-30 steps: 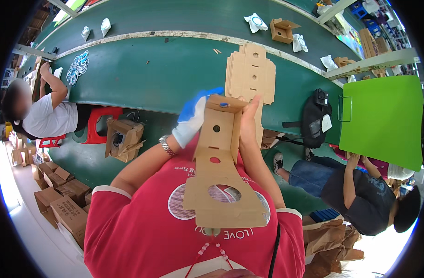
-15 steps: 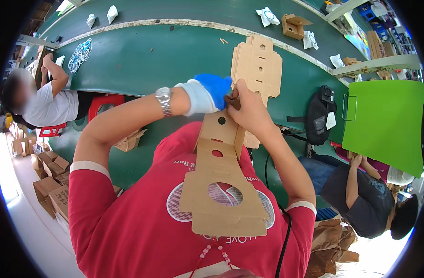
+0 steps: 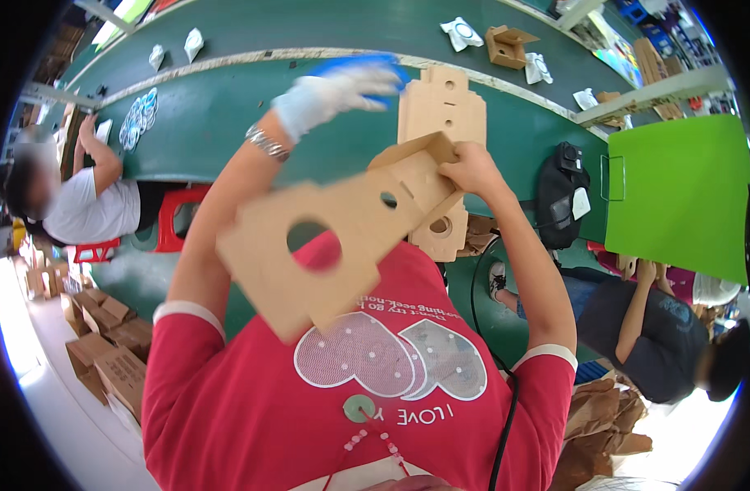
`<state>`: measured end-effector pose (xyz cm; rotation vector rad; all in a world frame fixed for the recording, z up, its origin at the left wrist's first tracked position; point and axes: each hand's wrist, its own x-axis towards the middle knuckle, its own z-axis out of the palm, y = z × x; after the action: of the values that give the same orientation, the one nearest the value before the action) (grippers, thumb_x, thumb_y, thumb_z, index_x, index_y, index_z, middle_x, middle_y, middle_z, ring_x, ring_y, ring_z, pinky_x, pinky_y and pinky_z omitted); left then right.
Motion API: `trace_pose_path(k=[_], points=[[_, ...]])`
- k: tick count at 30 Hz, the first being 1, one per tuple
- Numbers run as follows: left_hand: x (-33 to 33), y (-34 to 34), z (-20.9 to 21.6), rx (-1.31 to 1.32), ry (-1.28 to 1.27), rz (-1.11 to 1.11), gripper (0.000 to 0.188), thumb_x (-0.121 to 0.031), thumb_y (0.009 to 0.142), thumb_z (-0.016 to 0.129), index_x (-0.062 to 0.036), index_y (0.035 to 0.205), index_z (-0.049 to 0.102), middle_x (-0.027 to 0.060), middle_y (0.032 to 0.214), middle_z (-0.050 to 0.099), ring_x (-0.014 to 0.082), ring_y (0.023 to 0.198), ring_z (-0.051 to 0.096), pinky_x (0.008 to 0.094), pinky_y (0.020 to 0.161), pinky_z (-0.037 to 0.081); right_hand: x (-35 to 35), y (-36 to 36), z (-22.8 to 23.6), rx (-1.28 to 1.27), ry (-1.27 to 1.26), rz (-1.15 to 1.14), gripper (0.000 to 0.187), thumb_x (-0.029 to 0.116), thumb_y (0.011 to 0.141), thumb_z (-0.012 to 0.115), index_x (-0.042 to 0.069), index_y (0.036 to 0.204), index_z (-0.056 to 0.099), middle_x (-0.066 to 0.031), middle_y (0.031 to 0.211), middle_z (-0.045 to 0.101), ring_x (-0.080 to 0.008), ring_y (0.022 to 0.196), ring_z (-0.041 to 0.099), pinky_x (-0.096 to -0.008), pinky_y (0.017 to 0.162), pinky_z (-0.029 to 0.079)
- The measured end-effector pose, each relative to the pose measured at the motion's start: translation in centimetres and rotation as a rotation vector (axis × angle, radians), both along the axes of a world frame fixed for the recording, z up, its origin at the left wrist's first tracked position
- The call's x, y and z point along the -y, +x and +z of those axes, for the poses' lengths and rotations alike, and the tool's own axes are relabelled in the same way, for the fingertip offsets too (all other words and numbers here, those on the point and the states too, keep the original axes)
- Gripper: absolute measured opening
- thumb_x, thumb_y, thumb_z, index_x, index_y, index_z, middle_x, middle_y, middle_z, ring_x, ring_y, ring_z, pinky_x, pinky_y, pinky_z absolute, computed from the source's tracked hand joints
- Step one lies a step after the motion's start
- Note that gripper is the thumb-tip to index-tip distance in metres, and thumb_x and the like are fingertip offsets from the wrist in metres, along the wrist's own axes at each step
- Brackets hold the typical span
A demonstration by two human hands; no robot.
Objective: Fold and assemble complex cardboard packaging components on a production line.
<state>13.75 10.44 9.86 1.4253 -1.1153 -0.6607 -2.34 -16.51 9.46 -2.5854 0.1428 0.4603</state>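
My right hand [image 3: 476, 170], bare, grips the folded end of a brown cardboard box [image 3: 354, 209]. That end has raised walls, while a long flat panel with a large round hole and a smaller one stretches toward my chest, tilted and slightly blurred. My left hand [image 3: 342, 92], in a white and blue glove, is lifted over the green table, apart from the box, its fingers stretched out with nothing in them. Beyond the box, flat die-cut cardboard blanks [image 3: 465, 114] lie stacked on the table, their near end partly covered by the box and my right hand.
A belt behind the table [image 3: 203, 106] carries an open small box [image 3: 506, 47] and several white packets [image 3: 461, 34]. To the right are a black bag [image 3: 562, 196] and a green board [image 3: 678, 196]. Co-workers sit at left and right. A black cable hangs beside my right arm.
My left hand has let go of the cardboard box and swung up and away. In my right hand, the box has turned, its long panel swinging left and up off my chest.
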Motion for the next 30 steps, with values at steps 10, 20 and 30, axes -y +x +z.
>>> trace_pose_path(k=[10, 20, 30], points=[[1.7, -13.8, -2.0, -0.415, -0.251, 0.402, 0.083, 0.0, 0.076, 0.076, -0.0062, 0.148, 0.036, 0.0092, 0.143, 0.049, 0.0215, 0.131, 0.047, 0.0393, 0.106, 0.042, -5.6, -3.2, -4.1, 0.06, 1.016, -0.606, 0.035, 0.013, 0.087, 0.061, -0.006, 0.116, 0.059, -0.0155, 0.099, 0.068, -0.0219, 0.086, 0.068, -0.0371, 0.076, 0.058], [5.3, -13.3, -1.7, -1.176, -0.654, 0.6, 0.034, -0.02, 0.096, 0.059, -0.0105, 0.129, 0.055, 0.0025, 0.123, 0.061, 0.0177, 0.114, 0.06, 0.0375, 0.1, 0.047, -8.5, -6.4, 0.5, 0.506, 0.951, -0.383, 0.107, 0.021, 0.069, 0.089, -0.002, 0.147, 0.019, -0.0182, 0.145, 0.033, -0.0295, 0.132, 0.041, -0.0434, 0.111, 0.035], [1.2, -15.4, -3.5, -1.134, -0.243, 0.116, 0.071, -0.061, 0.1, 0.034, -0.0067, 0.146, 0.039, 0.0115, 0.145, 0.048, 0.0245, 0.131, 0.05, 0.042, 0.109, 0.041, -6.5, -8.6, 0.6, 0.306, 1.266, -0.6, 0.078, 0.037, 0.093, 0.063, 0.001, 0.151, 0.027, -0.0152, 0.141, 0.041, -0.0264, 0.136, 0.039, -0.0386, 0.113, 0.032]])
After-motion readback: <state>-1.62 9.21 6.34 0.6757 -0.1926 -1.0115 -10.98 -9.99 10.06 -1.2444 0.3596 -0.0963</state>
